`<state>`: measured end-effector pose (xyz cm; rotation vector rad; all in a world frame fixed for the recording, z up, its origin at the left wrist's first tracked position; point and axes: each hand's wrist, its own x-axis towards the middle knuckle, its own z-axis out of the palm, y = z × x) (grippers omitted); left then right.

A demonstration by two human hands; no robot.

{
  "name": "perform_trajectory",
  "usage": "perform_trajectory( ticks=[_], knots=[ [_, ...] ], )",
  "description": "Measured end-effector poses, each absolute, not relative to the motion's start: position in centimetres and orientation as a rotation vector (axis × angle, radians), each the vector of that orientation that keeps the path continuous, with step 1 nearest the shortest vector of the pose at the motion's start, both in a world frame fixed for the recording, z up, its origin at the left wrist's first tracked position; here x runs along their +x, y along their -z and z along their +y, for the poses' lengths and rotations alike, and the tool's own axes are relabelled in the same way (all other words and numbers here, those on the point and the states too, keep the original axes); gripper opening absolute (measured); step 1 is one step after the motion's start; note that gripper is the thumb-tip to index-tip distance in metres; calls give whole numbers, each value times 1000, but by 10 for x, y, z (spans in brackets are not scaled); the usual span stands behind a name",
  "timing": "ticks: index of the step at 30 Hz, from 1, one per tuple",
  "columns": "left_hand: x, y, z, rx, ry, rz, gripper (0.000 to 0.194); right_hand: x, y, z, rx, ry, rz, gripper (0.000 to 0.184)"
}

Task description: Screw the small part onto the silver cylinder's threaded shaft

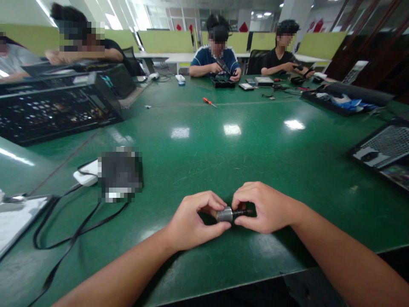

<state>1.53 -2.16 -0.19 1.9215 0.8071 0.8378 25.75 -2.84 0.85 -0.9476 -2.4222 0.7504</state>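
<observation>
Just in front of me, low over the green table, is a small grey metal cylinder (225, 214) with a dark, ridged shaft (240, 212) pointing right. My left hand (198, 219) is closed on the cylinder, thumb below and fingers above. From the other side, my right hand (265, 209) curls its thumb and index finger around the shaft, its fingertips close to the cylinder's right face. The exact contact of the right fingertips is hard to make out, and the shaft's far end is partly hidden inside that hand.
A black computer case (60, 106) stands at left; another metal-grilled case (383, 147) lies at right. An orange screwdriver (208, 101) rests mid-table. A blurred-out item with a black strap (76, 234) and a clipboard (22, 219) are at left. Several people work across the table.
</observation>
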Motion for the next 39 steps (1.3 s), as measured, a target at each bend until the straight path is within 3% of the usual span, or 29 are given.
perform_trajectory(
  ticks=[39],
  knots=[
    [11,1,-18,2096,-991,663,23,264,-13,-28,-980,-729,-2456,7]
  ],
)
